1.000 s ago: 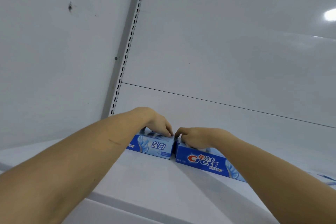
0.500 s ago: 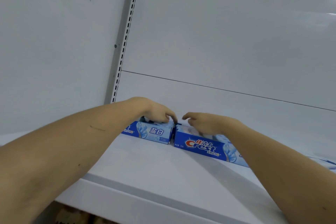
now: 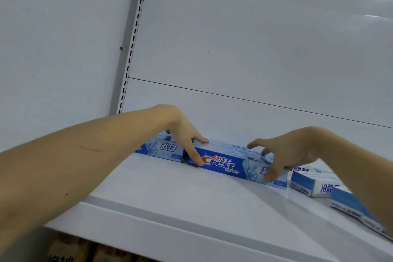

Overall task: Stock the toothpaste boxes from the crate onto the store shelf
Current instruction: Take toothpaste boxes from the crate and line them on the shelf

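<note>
A: Hand status? Left hand grips the Crest toothpaste box at its left end; right hand clasps its right end.

B: Box location? On the white shelf, 12 o'clock, end-to-end beside a second blue box at 11 o'clock.

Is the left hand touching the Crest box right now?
Touching. The head view shows the left hand gripping the left end of the Crest box, thumb on its front face, fingers on top.
</note>
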